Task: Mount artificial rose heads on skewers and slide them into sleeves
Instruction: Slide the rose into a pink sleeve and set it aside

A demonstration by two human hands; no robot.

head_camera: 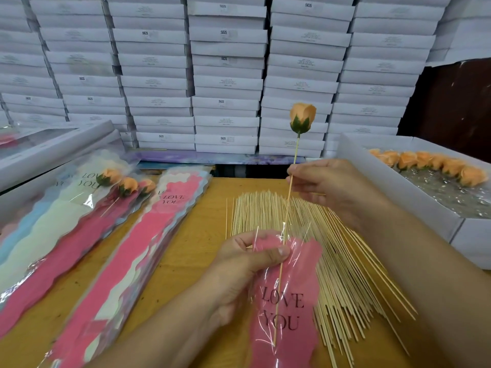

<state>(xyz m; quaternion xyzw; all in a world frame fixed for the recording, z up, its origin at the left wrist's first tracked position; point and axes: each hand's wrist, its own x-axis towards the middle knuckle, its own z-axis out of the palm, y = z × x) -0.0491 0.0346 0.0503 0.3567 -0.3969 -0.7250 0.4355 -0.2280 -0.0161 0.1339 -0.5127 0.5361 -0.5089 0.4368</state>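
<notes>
Rose: peach fabric rose head (pixel 303 116) with green sepals, upright atop a thin bamboo skewer (pixel 288 197), above the right hand.
Right hand (pixel 326 185): pinching the skewer mid-shaft.
Left hand (pixel 247 264): gripping the pink "LOVE YOU" cellophane sleeve (pixel 288 309); skewer's lower end inside.

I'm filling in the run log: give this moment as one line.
step: sleeving | right hand: pinches skewer, rose head mounted | left hand: holds pink sleeve | skewer tip partly inside

"LOVE YOU" on the pink sleeve (pixel 285 309) (and stacked sleeves (pixel 170 200)); "SGS" on white boxes (pixel 225 33).
</notes>
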